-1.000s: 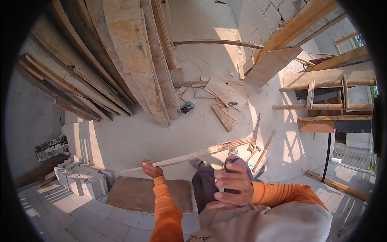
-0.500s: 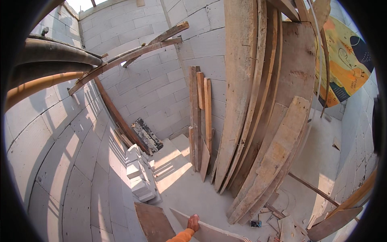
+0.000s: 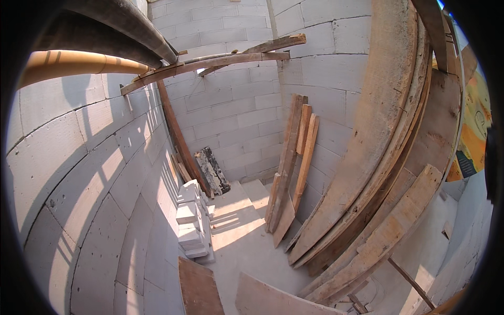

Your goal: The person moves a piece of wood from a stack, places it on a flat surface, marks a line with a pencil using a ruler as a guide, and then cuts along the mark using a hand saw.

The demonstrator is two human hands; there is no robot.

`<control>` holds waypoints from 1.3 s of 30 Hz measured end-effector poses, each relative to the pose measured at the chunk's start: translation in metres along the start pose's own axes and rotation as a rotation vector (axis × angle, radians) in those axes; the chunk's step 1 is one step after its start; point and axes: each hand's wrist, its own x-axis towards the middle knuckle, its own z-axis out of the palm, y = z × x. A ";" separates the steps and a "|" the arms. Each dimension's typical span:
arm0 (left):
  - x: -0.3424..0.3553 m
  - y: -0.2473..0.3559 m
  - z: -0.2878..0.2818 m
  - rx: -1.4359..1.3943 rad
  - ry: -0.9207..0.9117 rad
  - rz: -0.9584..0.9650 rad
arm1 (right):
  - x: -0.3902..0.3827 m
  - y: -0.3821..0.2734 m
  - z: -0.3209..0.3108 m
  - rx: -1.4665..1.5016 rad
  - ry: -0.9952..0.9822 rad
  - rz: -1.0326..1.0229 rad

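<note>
Neither my left hand nor my right hand shows in this view. At the bottom centre a pale board [image 3: 278, 298] lies partly out of frame, beside a brown flat sheet [image 3: 198, 286] on the floor. Tall, weathered planks [image 3: 375, 136] lean in a thick stack on the right, with a shorter plank [image 3: 391, 233] in front of them. Several narrow timber pieces [image 3: 286, 165] stand against the block wall just left of that stack.
Light block walls [image 3: 89, 173] enclose the space. Stacked white blocks [image 3: 190, 220] and a speckled panel [image 3: 211, 170] sit by the left wall, near a leaning brown timber [image 3: 178, 131]. Crossed boards and poles [image 3: 84, 65] span overhead. A yellow printed sheet [image 3: 472, 152] is at far right.
The view has swung up and left toward the wall corner. My left hand, earlier gripping a pale board, and my right hand, seen a second ago, have left the frame.
</note>
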 end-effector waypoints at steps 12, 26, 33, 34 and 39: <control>0.050 0.045 -0.001 -0.434 -0.263 -0.402 | 0.056 -0.079 0.049 -0.075 -0.030 -0.142; 0.034 0.056 0.029 -1.029 -0.462 -0.975 | 0.113 -0.162 0.077 0.134 -0.125 0.125; -0.036 0.058 0.035 -1.305 -0.348 -1.208 | 0.226 -0.215 0.069 -0.133 -0.284 0.067; -0.035 0.062 0.035 -1.319 -0.322 -1.216 | 0.245 -0.225 0.073 -0.151 -0.305 0.113; 0.006 0.095 0.073 -1.393 -0.264 -1.228 | 0.294 -0.236 0.080 0.005 -0.216 -0.053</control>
